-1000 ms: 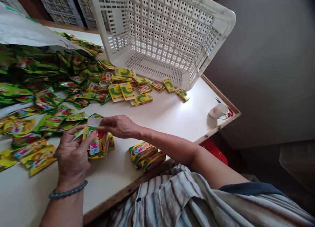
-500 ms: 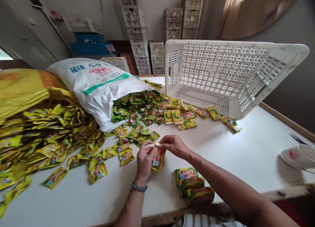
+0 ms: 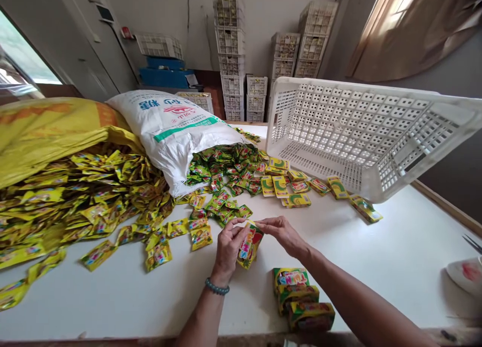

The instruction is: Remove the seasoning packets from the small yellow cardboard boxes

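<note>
In the middle of the head view, a small yellow and green printed carton [image 3: 250, 244] is held tilted above the white table. My left hand [image 3: 229, 244], with a bead bracelet at its wrist, is closed around the carton's left side. My right hand [image 3: 283, 232] pinches the carton's top end near its flap; the fingertips partly hide that end. Three similar cartons [image 3: 312, 316] stand in a row just below my right forearm. Beyond my hands lie loose green sachets [image 3: 222, 205], and to their left some yellow sachets [image 3: 201, 236].
A white sack [image 3: 176, 131] spills green sachets, and a yellow sack [image 3: 56, 131] spills a big heap of yellow ones. Flat cartons [image 3: 280, 186] lie before a tipped white plastic crate [image 3: 339, 116]. A cup [image 3: 465, 275] and scissors [image 3: 472, 242] sit far right. Stacked crates [image 3: 230, 55] stand behind.
The view has shifted, so the scene appears further right. Both hands keep hold of the carton, whose printed front now shows more fully. The white flap at its top is less visible.
</note>
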`<action>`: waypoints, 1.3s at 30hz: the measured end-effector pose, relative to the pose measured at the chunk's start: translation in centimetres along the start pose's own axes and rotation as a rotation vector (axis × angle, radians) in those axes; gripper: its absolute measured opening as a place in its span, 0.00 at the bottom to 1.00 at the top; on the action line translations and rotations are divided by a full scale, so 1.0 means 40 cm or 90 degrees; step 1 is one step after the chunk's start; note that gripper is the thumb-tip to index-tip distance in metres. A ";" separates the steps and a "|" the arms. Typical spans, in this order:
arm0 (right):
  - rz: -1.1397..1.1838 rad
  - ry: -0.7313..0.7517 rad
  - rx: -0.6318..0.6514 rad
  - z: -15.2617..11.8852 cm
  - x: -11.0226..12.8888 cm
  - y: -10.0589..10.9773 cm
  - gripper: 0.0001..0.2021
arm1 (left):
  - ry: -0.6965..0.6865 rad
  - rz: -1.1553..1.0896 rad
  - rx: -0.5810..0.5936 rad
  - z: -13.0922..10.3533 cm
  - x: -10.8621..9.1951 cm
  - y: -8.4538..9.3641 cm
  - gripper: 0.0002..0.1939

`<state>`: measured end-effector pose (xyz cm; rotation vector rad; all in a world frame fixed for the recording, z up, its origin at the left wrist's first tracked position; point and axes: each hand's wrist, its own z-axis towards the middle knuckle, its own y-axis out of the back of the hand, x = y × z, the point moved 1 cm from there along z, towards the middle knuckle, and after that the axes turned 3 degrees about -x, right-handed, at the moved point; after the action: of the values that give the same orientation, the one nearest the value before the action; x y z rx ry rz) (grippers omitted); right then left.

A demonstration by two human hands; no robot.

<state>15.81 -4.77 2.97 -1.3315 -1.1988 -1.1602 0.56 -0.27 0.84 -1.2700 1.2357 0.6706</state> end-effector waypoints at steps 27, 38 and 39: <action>-0.686 0.052 -0.164 0.041 -0.013 0.188 0.15 | -0.137 1.032 -0.131 0.006 0.016 0.036 0.20; -0.739 0.106 0.001 0.261 -0.062 -0.033 0.29 | -0.159 0.812 -0.218 0.058 0.019 0.086 0.26; -0.746 0.095 0.012 0.257 -0.071 -0.030 0.29 | -0.169 0.810 -0.217 0.059 0.019 0.087 0.24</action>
<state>14.91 5.30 -0.60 -0.4076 -1.9275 -1.9691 -1.68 2.61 -1.35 -0.4607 1.6691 1.9424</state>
